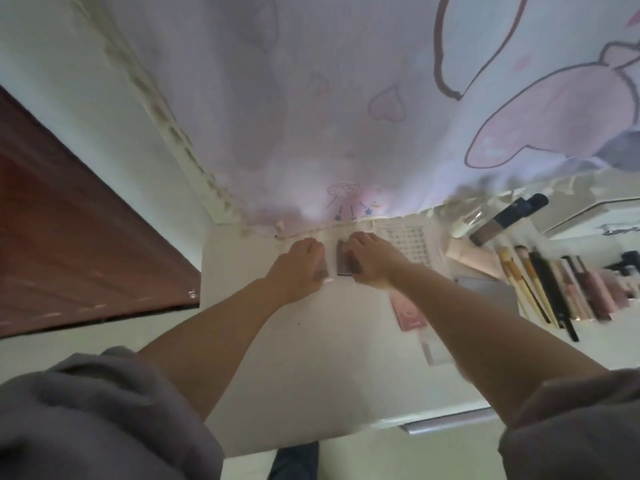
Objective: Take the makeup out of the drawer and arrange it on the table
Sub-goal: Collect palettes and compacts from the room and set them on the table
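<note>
At table's far edge, left hand (pixel 300 268) and right hand (pixel 372 261) each grip blurred, half-hidden palettes.

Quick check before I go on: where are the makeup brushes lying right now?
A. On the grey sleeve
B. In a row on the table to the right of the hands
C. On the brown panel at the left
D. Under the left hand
B. The makeup brushes lie side by side on the white table, right of the right hand, while both it and the left hand rest on small dark palettes near the curtain.
</note>
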